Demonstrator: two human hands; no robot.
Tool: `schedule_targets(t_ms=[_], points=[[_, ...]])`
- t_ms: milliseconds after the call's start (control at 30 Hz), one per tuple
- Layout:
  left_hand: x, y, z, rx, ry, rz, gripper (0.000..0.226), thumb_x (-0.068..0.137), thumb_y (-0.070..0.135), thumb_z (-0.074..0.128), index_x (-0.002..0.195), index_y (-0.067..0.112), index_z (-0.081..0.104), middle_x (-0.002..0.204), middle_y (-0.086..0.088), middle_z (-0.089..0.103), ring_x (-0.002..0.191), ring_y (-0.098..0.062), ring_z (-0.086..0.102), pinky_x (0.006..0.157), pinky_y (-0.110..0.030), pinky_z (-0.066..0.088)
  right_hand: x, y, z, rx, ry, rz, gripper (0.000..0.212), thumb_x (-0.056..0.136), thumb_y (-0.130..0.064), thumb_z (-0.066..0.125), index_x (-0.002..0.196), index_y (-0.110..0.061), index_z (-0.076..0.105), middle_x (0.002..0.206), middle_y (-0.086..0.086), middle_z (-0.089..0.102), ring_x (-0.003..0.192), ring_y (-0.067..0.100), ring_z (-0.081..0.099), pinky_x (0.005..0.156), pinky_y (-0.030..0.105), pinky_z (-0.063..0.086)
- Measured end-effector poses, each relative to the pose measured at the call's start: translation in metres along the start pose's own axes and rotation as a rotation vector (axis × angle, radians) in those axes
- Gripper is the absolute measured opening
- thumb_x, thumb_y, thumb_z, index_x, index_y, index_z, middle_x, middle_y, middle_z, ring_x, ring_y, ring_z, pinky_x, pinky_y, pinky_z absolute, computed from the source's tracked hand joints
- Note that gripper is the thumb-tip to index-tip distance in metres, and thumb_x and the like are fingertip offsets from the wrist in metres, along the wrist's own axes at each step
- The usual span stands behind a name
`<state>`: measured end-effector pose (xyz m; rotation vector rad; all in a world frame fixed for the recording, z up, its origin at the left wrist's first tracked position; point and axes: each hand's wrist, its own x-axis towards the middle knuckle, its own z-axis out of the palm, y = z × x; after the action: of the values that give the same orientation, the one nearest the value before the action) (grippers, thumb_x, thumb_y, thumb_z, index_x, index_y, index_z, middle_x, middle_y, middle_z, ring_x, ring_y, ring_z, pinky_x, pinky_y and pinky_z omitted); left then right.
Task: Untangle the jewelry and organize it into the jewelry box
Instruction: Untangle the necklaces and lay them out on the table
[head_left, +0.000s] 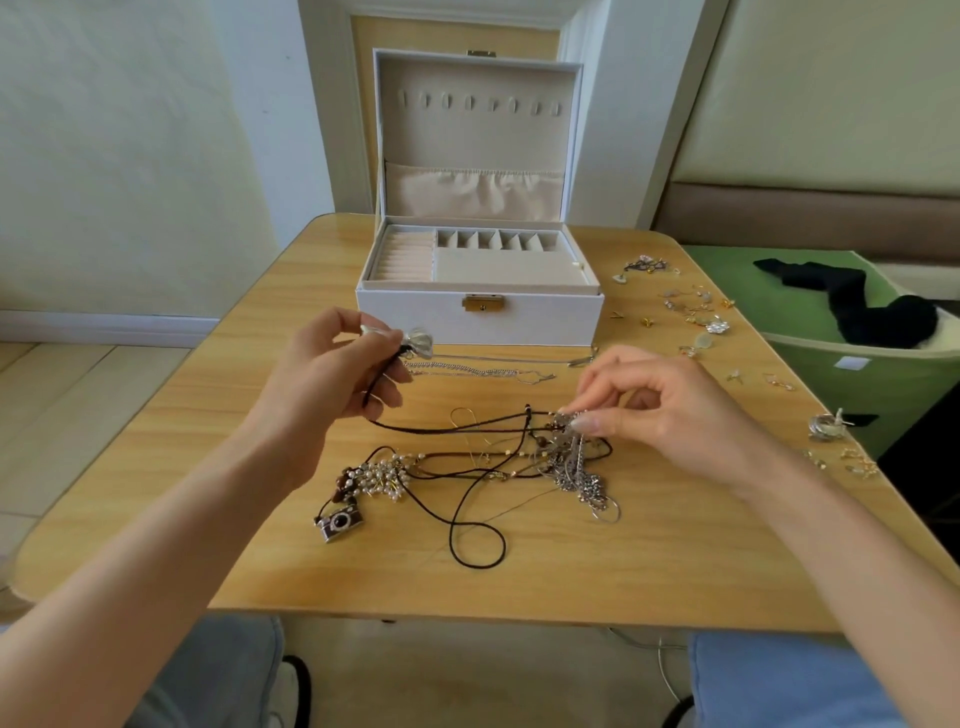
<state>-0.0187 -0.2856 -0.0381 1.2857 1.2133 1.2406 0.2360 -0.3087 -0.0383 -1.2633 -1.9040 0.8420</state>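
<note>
A tangle of jewelry (519, 467) lies mid-table: dark cords, silver chains, a pearl cluster (382, 477) and a small camera pendant (338, 521). My left hand (332, 374) is raised above the table and grips a dark cord with a silvery shell-like pendant (420, 343) at its fingertips. My right hand (660, 410) pinches the silver chain clump (574, 467) at the tangle's right side. The white jewelry box (478, 317) stands open behind, its compartments showing nothing inside. Two thin silver chains (467, 370) lie straight in front of the box.
Several loose earrings and small charms (696, 312) are scattered along the table's right side, with rings (826, 427) near the right edge. A green bin (852, 358) holding a black cloth stands right of the wooden table (208, 467). My knees show below the front edge.
</note>
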Motion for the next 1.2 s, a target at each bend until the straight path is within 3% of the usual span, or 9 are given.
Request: schedule_targets(t_ms=[100, 267, 467, 667, 800, 933, 1067, 1133, 1200], points=[[-0.004, -0.001, 0.006, -0.006, -0.06, -0.033, 0.005, 0.091, 0.011, 0.056, 0.089, 0.009, 0.053, 0.058, -0.003, 0.063, 0.048, -0.014, 0.058, 0.043, -0.02, 0.046, 0.0, -0.004, 0.003, 0.077, 0.079, -0.006, 0.009, 0.064, -0.019, 0.075, 0.072, -0.022, 0.073, 0.081, 0.001, 0.068, 0.075, 0.021, 0.06, 0.07, 0.027, 0.049], [-0.008, -0.002, 0.012, -0.052, -0.137, -0.056, 0.008, 0.09, 0.013, 0.057, 0.092, 0.006, 0.053, 0.064, -0.008, 0.065, 0.055, -0.02, 0.064, 0.05, -0.025, 0.052, 0.001, -0.005, 0.008, 0.28, 0.122, 0.065, 0.014, 0.067, 0.005, 0.073, 0.068, -0.007, 0.067, 0.064, -0.001, 0.07, 0.057, 0.005, 0.061, 0.055, 0.016, 0.05], [-0.008, -0.001, 0.012, -0.025, -0.144, -0.062, 0.012, 0.089, 0.014, 0.057, 0.095, 0.005, 0.053, 0.067, -0.008, 0.068, 0.056, -0.018, 0.064, 0.05, -0.024, 0.053, 0.0, -0.006, 0.003, 0.363, 0.155, 0.102, 0.015, 0.056, -0.006, 0.074, 0.063, -0.007, 0.061, 0.065, 0.002, 0.066, 0.061, 0.011, 0.058, 0.055, 0.02, 0.051], [0.002, 0.0, -0.001, 0.023, 0.062, -0.02, 0.006, 0.091, 0.015, 0.057, 0.091, 0.012, 0.052, 0.065, -0.001, 0.07, 0.045, -0.007, 0.052, 0.041, -0.015, 0.037, 0.0, -0.004, -0.009, 0.58, 0.172, 0.189, 0.012, 0.063, -0.008, 0.066, 0.072, -0.006, 0.058, 0.069, 0.007, 0.067, 0.07, 0.018, 0.065, 0.063, 0.024, 0.053], [0.009, 0.002, -0.012, -0.026, 0.205, 0.004, 0.005, 0.092, 0.016, 0.056, 0.09, 0.015, 0.051, 0.062, 0.002, 0.069, 0.044, -0.005, 0.049, 0.041, -0.016, 0.035, 0.0, -0.003, -0.014, 0.677, 0.113, 0.229, 0.01, 0.072, -0.012, 0.057, 0.077, -0.011, 0.048, 0.081, 0.015, 0.072, 0.068, 0.022, 0.068, 0.06, 0.026, 0.052], [0.013, 0.005, -0.02, -0.049, 0.336, 0.021, 0.006, 0.092, 0.019, 0.056, 0.091, 0.017, 0.05, 0.068, 0.002, 0.067, 0.042, -0.004, 0.045, 0.043, -0.016, 0.032, -0.001, -0.003, -0.014, 0.592, 0.118, 0.23, 0.008, 0.074, -0.018, 0.057, 0.077, -0.013, 0.052, 0.066, 0.005, 0.067, 0.061, 0.017, 0.059, 0.056, 0.025, 0.043], [0.017, 0.007, -0.029, -0.044, 0.441, 0.036, 0.012, 0.092, 0.019, 0.055, 0.1, 0.013, 0.049, 0.07, 0.002, 0.066, 0.04, -0.003, 0.042, 0.04, -0.014, 0.031, -0.001, 0.0, -0.013, 0.215, 0.081, 0.24, 0.008, 0.082, -0.011, 0.064, 0.076, -0.011, 0.059, 0.058, -0.002, 0.061, 0.052, 0.007, 0.055, 0.049, 0.015, 0.039], [0.018, 0.007, -0.032, -0.051, 0.475, 0.037, 0.013, 0.093, 0.018, 0.054, 0.103, 0.012, 0.048, 0.072, 0.001, 0.065, 0.039, -0.002, 0.043, 0.039, -0.013, 0.032, -0.001, 0.002, -0.011, 0.096, 0.008, 0.274, 0.006, 0.083, -0.009, 0.066, 0.079, -0.009, 0.061, 0.055, -0.005, 0.06, 0.051, 0.005, 0.052, 0.051, 0.013, 0.041], [0.018, 0.007, -0.035, -0.044, 0.499, 0.037, 0.014, 0.093, 0.017, 0.054, 0.104, 0.011, 0.047, 0.074, 0.0, 0.065, 0.041, -0.003, 0.047, 0.04, -0.014, 0.036, 0.0, 0.004, -0.008, -0.02, -0.073, 0.291, 0.006, 0.08, -0.012, 0.071, 0.081, -0.009, 0.065, 0.058, -0.002, 0.06, 0.056, 0.009, 0.051, 0.059, 0.019, 0.041]])
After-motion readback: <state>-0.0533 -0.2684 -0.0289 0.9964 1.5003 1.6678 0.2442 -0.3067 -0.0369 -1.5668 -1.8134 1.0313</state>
